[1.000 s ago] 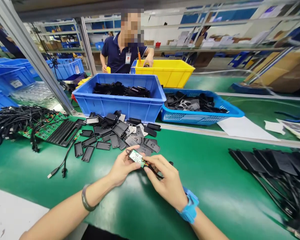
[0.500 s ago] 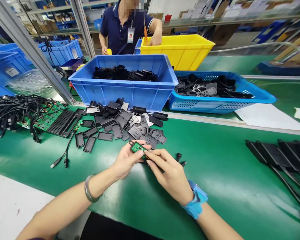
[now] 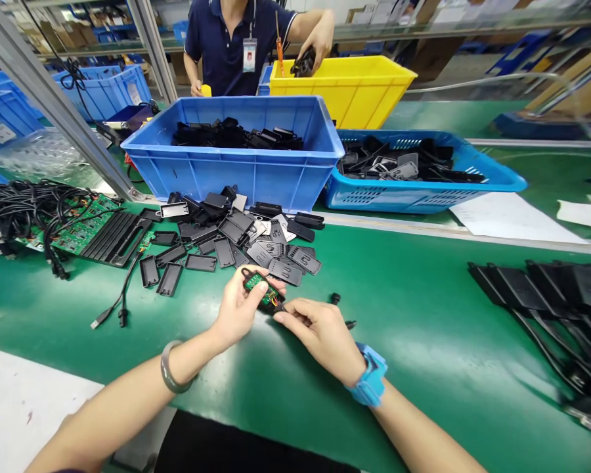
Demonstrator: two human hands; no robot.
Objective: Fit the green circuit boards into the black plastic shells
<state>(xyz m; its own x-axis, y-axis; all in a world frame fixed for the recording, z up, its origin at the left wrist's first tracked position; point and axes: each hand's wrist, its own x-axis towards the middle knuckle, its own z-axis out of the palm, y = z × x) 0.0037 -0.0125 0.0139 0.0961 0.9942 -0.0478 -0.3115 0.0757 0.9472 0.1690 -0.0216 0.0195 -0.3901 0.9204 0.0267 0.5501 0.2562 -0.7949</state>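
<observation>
My left hand pinches a small black plastic shell with a green circuit board seated in it, just above the green mat. My right hand is closed on the black cable end where thin wires run into the board. Right behind my hands lies a pile of loose black shell halves. Two small black cable plugs lie on the mat to the right of my fingers.
A deep blue bin and a shallow blue tray of black parts stand behind the pile. Another person reaches into a yellow bin. Cables and green boards lie left; black cabled units right.
The board now sits down in the black shell instead of being held bare. My hands shifted slightly left and away. The person opposite has lifted a black part out of the yellow bin.
</observation>
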